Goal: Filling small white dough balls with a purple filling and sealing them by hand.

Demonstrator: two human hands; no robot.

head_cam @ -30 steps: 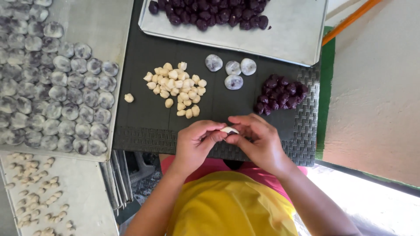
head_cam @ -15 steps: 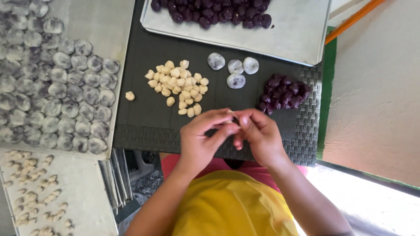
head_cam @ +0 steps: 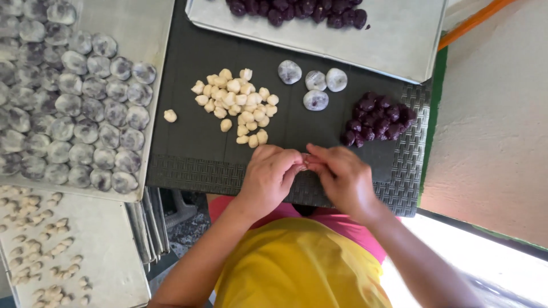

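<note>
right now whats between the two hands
The left hand and right hand pinch something small together; only a pale sliver shows between the fingertips, the rest is covered.

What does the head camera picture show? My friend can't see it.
Two hands, left hand and right hand, pinch something small together over a dark mat. Beside them lie pale dough pieces, purple balls and trays.

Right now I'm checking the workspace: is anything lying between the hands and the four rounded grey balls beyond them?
Nothing visible does. Bare dark mat lies between the hands and the four grey balls; the pale dough pieces and purple balls sit off to either side.
</note>
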